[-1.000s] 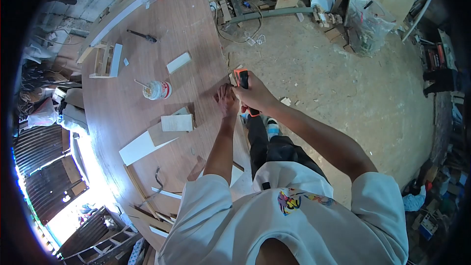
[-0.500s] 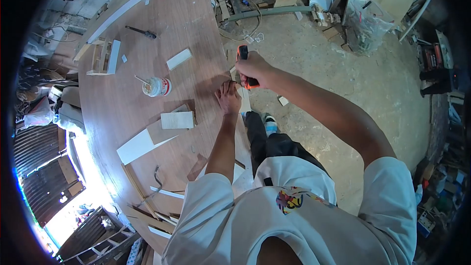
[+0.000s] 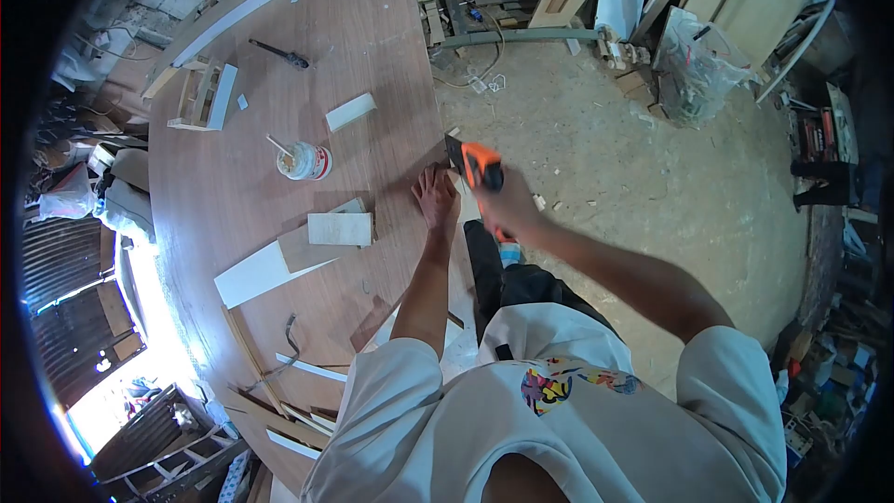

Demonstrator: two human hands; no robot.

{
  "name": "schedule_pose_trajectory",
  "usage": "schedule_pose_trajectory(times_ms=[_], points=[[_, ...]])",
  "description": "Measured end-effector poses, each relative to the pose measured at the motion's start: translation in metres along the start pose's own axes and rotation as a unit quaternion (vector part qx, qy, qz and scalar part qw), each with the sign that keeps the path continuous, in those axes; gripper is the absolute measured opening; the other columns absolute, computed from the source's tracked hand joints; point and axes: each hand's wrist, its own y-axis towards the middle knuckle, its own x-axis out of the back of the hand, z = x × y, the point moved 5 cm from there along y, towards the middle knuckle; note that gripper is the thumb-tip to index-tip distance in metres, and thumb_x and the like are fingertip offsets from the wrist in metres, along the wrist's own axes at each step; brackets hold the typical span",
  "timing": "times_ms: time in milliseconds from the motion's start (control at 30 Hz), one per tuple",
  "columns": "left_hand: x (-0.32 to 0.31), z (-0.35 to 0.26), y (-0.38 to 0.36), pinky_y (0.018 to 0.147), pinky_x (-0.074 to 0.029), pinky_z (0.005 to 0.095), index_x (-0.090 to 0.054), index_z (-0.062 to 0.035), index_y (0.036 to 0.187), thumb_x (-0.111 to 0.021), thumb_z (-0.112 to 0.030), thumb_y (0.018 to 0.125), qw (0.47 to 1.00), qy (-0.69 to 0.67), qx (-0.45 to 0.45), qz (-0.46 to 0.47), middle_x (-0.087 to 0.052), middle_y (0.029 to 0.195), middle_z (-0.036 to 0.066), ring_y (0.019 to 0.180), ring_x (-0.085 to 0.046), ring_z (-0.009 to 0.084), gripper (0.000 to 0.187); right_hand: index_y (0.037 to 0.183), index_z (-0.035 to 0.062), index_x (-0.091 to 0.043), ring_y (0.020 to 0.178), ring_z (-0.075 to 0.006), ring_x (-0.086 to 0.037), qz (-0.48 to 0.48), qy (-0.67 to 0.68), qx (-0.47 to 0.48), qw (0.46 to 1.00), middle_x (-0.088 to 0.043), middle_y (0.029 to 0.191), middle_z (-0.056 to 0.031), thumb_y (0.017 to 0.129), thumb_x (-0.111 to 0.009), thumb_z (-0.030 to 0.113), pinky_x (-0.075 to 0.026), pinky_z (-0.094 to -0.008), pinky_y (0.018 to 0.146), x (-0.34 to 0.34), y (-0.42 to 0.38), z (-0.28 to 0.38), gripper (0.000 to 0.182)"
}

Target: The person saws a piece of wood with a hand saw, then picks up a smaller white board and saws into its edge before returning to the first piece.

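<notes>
My right hand (image 3: 507, 205) is closed round the handle of an orange and black saw (image 3: 480, 166), just off the table's edge. The dark blade points up and left to the edge; most of it is hidden or foreshortened. Beside it, my left hand (image 3: 436, 196) lies palm down at the edge, fingers spread, against a pale wood piece (image 3: 469, 207) that is partly covered. A small white-faced block (image 3: 351, 112) lies beyond on the brown tabletop (image 3: 372, 47). Nearer and to the left, another pale block (image 3: 339, 229) sits by a white board (image 3: 251, 277).
An open jar (image 3: 304, 161) with a stick in it stands left of my hands. Farther off are a dark tool (image 3: 279, 53) and a small wooden frame (image 3: 203, 96). Wood offcuts and a plastic bag (image 3: 698, 74) lie beyond the floor (image 3: 596, 130) at right.
My right hand has pulled the saw back toward my body and right, showing its dark blade near the edge. My left hand stays at about the same spot. The view has shifted slightly.
</notes>
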Motion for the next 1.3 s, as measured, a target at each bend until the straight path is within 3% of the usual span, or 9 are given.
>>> schedule_pose_trajectory(times_ms=[67,233,300,433,833,1033,1133,1267,1300], points=[[-0.002,0.004,-0.001,0.087,-0.035,0.0428,-0.060,-0.0102,0.102,-0.052,-0.010,0.083,0.999,0.031,0.014,-0.015,-0.057,0.107,0.006,0.103,-0.052,0.0251,0.020,0.080,0.0024,-0.052,0.042,-0.0122,-0.052,-0.062,-0.120,0.156,0.979,-0.051,0.056,-0.0027,0.077,-0.060,0.006,-0.042,-0.0287,0.040,-0.008,-0.019,-0.053,0.009],[0.011,-0.002,-0.003,0.087,-0.034,0.0426,-0.058,-0.0101,0.105,-0.053,-0.012,0.081,0.998,0.035,-0.017,-0.045,-0.057,0.105,0.007,0.103,-0.050,0.0254,0.025,0.068,0.0024,-0.054,0.054,-0.0159,-0.056,0.028,0.000,0.094,0.995,-0.055,0.060,-0.0084,0.068,-0.064,0.003,-0.044,-0.0299,0.052,-0.021,-0.063,-0.163,0.010],[0.008,-0.001,-0.001,0.089,-0.034,0.0428,-0.059,-0.0090,0.105,-0.054,-0.011,0.080,0.999,0.022,-0.030,-0.015,-0.056,0.106,0.007,0.103,-0.049,0.0259,0.025,0.068,0.0020,-0.054,0.055,-0.0170,-0.058,0.012,-0.028,0.214,0.976,-0.057,0.061,-0.0081,0.065,-0.066,0.001,-0.045,-0.0289,0.054,-0.024,-0.066,-0.170,0.012],[0.004,0.003,-0.002,0.090,-0.033,0.0429,-0.057,-0.0083,0.107,-0.053,-0.009,0.081,1.000,0.007,-0.016,0.003,-0.055,0.108,0.007,0.104,-0.049,0.0265,0.026,0.069,0.0006,-0.057,0.056,-0.0180,-0.060,-0.025,-0.038,0.249,0.967,-0.059,0.062,-0.0081,0.065,-0.067,0.002,-0.045,-0.0284,0.054,-0.020,-0.067,-0.170,0.011],[0.013,0.003,0.000,0.100,-0.030,0.0425,-0.055,-0.0057,0.116,-0.054,-0.017,0.087,0.998,0.027,-0.033,0.043,-0.053,0.119,0.008,0.115,-0.046,0.0271,0.031,0.064,0.0007,-0.057,0.051,-0.0108,-0.054,-0.149,0.010,0.136,0.980,-0.055,0.056,-0.0022,0.071,-0.064,0.000,-0.043,-0.0263,0.050,0.119,-0.091,-0.140,0.010],[0.035,-0.029,-0.031,0.104,-0.023,0.0508,-0.033,-0.0061,0.137,-0.073,-0.039,0.071,0.994,0.079,0.060,0.034,-0.037,0.136,0.015,0.127,-0.032,0.0341,0.084,0.059,0.0012,-0.053,0.049,-0.0111,-0.054,-0.191,-0.037,0.066,0.979,-0.054,0.054,-0.0028,0.071,-0.061,0.000,-0.045,-0.0275,0.048,0.178,-0.102,-0.139,0.015],[0.035,-0.023,-0.047,0.102,-0.025,0.0521,-0.020,-0.0047,0.139,-0.082,-0.041,0.056,0.968,0.094,0.201,0.114,-0.034,0.136,0.020,0.128,-0.030,0.0383,0.110,0.058,0.0006,-0.052,0.047,-0.0123,-0.053,-0.188,-0.022,0.065,0.980,-0.053,0.053,-0.0036,0.071,-0.059,-0.001,-0.045,-0.0280,0.046,0.176,-0.107,-0.137,0.015],[0.032,-0.007,-0.041,0.095,-0.035,0.0483,-0.027,-0.0056,0.136,-0.084,-0.029,0.059,0.967,0.063,0.220,0.113,-0.046,0.122,0.021,0.112,-0.047,0.0341,0.098,0.059,0.0003,-0.052,0.044,-0.0130,-0.052,-0.165,0.041,0.070,0.983,-0.051,0.052,-0.0045,0.070,-0.057,-0.003,-0.046,-0.0285,0.044,0.164,-0.097,-0.123,0.012],[0.027,-0.001,-0.040,0.089,-0.039,0.0445,-0.035,-0.0055,0.130,-0.081,-0.031,0.063,0.947,-0.101,0.278,0.121,-0.052,0.114,0.018,0.100,-0.052,0.0301,0.085,0.060,0.0005,-0.052,0.043,-0.0128,-0.051,-0.147,0.062,0.071,0.985,-0.051,0.052,-0.0044,0.070,-0.057,-0.003,-0.045,-0.0288,0.044,0.161,-0.093,-0.117,0.012]])
